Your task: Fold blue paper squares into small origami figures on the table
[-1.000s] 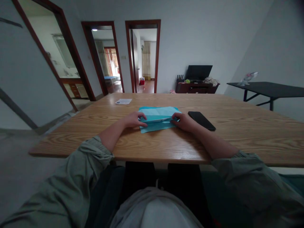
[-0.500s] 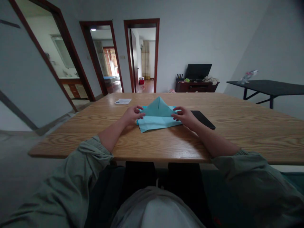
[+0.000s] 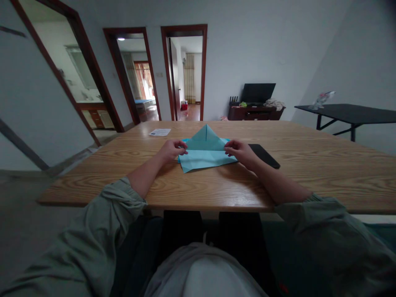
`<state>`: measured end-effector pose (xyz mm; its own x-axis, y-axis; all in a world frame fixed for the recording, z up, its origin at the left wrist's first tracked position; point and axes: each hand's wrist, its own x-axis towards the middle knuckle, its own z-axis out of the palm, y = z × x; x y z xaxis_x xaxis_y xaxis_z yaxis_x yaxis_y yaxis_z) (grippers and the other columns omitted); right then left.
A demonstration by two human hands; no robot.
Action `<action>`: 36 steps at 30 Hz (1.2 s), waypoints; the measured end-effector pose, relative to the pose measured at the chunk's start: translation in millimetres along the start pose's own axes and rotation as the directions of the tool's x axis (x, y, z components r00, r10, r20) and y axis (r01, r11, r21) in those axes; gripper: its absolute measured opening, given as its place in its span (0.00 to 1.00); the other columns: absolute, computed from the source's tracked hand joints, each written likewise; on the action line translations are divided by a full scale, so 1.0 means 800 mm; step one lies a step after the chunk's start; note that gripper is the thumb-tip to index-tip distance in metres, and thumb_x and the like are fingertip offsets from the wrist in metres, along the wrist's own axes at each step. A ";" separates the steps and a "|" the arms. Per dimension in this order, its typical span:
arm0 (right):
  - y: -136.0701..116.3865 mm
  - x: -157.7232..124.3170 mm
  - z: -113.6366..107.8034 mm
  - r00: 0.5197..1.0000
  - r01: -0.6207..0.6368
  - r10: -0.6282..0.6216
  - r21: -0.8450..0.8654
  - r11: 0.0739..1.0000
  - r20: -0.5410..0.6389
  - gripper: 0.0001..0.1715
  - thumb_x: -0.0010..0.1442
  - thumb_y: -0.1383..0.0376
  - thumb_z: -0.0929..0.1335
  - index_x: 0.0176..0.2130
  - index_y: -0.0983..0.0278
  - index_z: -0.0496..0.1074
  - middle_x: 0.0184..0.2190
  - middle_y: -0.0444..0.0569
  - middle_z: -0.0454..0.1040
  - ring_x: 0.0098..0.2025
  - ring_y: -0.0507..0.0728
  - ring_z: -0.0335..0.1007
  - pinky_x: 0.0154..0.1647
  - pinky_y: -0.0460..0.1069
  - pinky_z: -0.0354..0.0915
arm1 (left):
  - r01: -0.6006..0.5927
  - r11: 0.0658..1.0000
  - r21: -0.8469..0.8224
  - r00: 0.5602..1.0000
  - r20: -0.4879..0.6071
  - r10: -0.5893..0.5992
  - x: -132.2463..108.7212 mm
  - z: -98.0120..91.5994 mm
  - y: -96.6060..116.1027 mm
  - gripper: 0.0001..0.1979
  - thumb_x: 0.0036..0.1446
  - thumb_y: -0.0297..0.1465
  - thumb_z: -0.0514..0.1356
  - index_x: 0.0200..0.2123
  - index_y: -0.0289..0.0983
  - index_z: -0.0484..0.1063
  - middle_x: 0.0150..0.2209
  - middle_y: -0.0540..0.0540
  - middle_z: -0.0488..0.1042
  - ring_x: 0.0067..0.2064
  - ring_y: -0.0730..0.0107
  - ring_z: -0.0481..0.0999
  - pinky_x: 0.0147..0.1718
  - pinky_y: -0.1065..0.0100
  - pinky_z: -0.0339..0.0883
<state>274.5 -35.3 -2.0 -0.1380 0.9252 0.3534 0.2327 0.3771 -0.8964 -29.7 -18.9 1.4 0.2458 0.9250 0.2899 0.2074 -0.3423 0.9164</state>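
A light blue sheet of folded paper lies on the wooden table in front of me, with a triangular flap standing up at its far side. My left hand pinches the paper's left corner with curled fingers. My right hand pinches the right corner the same way. Both forearms rest on the table, sleeves rolled up.
A black phone lies just right of my right hand. A small white card sits at the far left of the table. A black side table stands at the right; a TV on a cabinet and open doorways lie beyond.
One second ago the paper lay flat under my fingers. A flap was lifted into an upright triangle. Since half a second ago my hands have barely shifted, fingers closing tighter on the corners.
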 end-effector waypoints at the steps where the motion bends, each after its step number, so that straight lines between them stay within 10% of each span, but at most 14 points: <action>1: -0.001 -0.001 0.000 1.000 -0.005 0.005 0.044 0.999 -0.003 0.19 0.45 0.55 0.73 0.31 0.63 0.67 0.24 0.43 0.70 0.27 0.51 0.67 0.28 0.47 0.63 | 0.000 1.000 -0.006 1.000 0.003 0.000 0.000 0.000 -0.001 0.06 0.44 0.23 0.62 0.30 0.31 0.70 0.23 0.50 0.73 0.30 0.69 0.78 0.30 0.71 0.67; 27: -0.002 -0.001 0.002 0.989 -0.139 0.145 0.191 0.972 -0.013 0.23 0.45 0.55 0.76 0.38 0.62 0.69 0.27 0.44 0.74 0.29 0.52 0.73 0.27 0.46 0.67 | 0.034 0.989 -0.141 0.998 0.049 -0.027 -0.007 0.004 0.006 0.26 0.45 0.29 0.67 0.46 0.36 0.61 0.27 0.54 0.71 0.28 0.70 0.78 0.29 0.70 0.69; 36: 0.005 0.001 0.016 0.990 -0.096 0.088 0.074 0.993 0.106 0.20 0.45 0.57 0.75 0.33 0.62 0.67 0.24 0.43 0.72 0.28 0.52 0.72 0.26 0.45 0.66 | 0.015 0.973 0.230 0.988 0.144 -0.049 -0.002 0.024 0.015 0.34 0.41 0.39 0.69 0.52 0.36 0.65 0.39 0.42 0.75 0.39 0.59 0.76 0.36 0.62 0.70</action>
<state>263.3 -34.1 -8.5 -0.2182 0.9452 0.2428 0.1726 0.2823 -0.9437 -9.4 -27.8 6.2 0.3693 0.9072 0.2015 0.4232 -0.3572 0.8327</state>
